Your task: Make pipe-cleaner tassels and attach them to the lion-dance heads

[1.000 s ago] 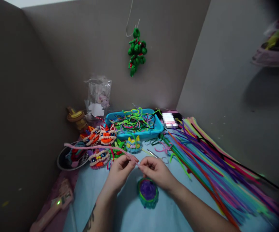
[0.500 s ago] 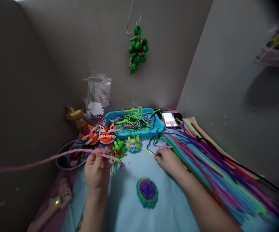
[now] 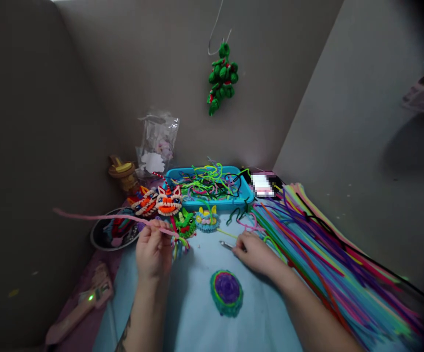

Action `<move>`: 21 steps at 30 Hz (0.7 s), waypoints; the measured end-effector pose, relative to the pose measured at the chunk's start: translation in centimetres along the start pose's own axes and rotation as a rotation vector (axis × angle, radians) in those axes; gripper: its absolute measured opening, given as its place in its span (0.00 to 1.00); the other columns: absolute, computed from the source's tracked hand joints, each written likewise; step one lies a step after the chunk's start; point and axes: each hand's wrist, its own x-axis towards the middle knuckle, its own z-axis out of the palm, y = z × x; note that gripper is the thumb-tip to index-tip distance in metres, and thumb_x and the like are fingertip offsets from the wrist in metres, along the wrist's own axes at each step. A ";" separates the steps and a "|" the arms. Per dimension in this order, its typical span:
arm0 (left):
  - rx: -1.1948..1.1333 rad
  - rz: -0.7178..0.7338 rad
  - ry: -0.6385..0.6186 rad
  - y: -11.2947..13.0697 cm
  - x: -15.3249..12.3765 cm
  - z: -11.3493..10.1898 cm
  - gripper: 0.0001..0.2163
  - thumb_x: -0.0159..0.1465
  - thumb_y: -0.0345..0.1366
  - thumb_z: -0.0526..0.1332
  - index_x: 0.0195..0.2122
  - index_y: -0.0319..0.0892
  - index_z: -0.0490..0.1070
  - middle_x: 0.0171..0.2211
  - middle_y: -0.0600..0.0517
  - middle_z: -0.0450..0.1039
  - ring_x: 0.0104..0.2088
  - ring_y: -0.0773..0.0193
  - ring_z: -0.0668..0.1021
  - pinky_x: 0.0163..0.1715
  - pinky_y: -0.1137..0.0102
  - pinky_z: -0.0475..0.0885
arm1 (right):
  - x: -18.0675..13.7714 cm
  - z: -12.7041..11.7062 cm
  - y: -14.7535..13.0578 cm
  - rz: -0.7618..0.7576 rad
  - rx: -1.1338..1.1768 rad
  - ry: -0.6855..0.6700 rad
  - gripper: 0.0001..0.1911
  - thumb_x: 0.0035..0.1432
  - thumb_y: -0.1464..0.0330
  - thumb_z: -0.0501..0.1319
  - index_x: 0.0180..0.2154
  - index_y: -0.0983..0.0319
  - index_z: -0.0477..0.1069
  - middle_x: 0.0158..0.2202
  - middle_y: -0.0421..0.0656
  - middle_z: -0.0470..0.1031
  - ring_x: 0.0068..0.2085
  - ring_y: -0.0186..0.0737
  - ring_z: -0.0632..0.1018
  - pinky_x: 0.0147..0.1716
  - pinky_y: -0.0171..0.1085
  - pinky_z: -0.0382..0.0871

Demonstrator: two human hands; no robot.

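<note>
My left hand [image 3: 154, 249] pinches a pink pipe cleaner [image 3: 101, 216], whose long end stretches out to the left and whose short end sticks out to the right. Low over the cloth, my right hand [image 3: 253, 250] has its fingers closed round a small silver metal tool [image 3: 227, 244]; only its slim tip shows, so its kind is unclear. Between my forearms lies an oval coil of pipe cleaners [image 3: 227, 292], purple in the middle and green-teal at the rim. Just beyond my left hand sit a green animal head [image 3: 185, 225] and a blue-and-yellow one [image 3: 207, 219].
A blue tray [image 3: 219, 204] of pipe-cleaner scraps stands at the back. Bundled pipe cleaners [image 3: 318, 264] cover the right side. On the left are a metal bowl [image 3: 98, 242], a pink glue gun [image 3: 76, 313] and orange-white animal heads [image 3: 168, 201]. A green ornament [image 3: 223, 78] hangs above.
The view has shifted, moving the whole scene slightly right. The silver tool's tip has dropped lower and lies flatter under my right hand. The pink pipe cleaner's free end has swung upward.
</note>
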 end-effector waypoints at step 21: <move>-0.005 -0.026 -0.013 0.1 0.1 -0.1 0.12 0.49 0.36 0.71 0.26 0.38 0.69 0.24 0.56 0.64 0.27 0.71 0.69 0.30 0.75 0.72 | -2.2 -6.9 6.2 0.398 -0.044 0.428 0.10 0.58 0.63 0.54 0.31 0.60 0.69 0.25 0.43 0.74 0.27 0.41 0.73 0.25 0.35 0.58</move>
